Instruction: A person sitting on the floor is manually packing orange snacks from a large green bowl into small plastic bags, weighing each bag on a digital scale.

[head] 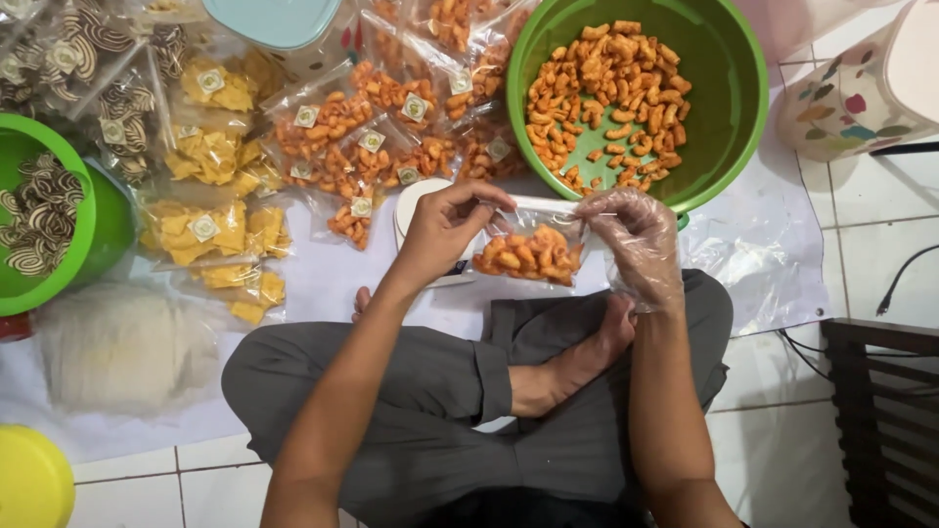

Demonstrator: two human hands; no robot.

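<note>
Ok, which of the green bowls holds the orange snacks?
The large green bowl at top right, just beyond the right hand. The other green bowl, at the left edge, holds brown-and-white striped pieces instead.

You have two green bowls point(729, 98) beyond your hands, one small bag point(528, 249) between them, one yellow lid point(29, 484) beside your left elbow.

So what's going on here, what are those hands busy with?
A person sitting cross-legged on the floor holds a small clear bag of orange snacks by its top edge: the bare left hand pinches one end, the right hand, in a thin plastic glove, the other. Just beyond is a green bowl of the same loose orange snacks. Filled bags of orange snacks and yellow chips lie on the white sheet.
</note>
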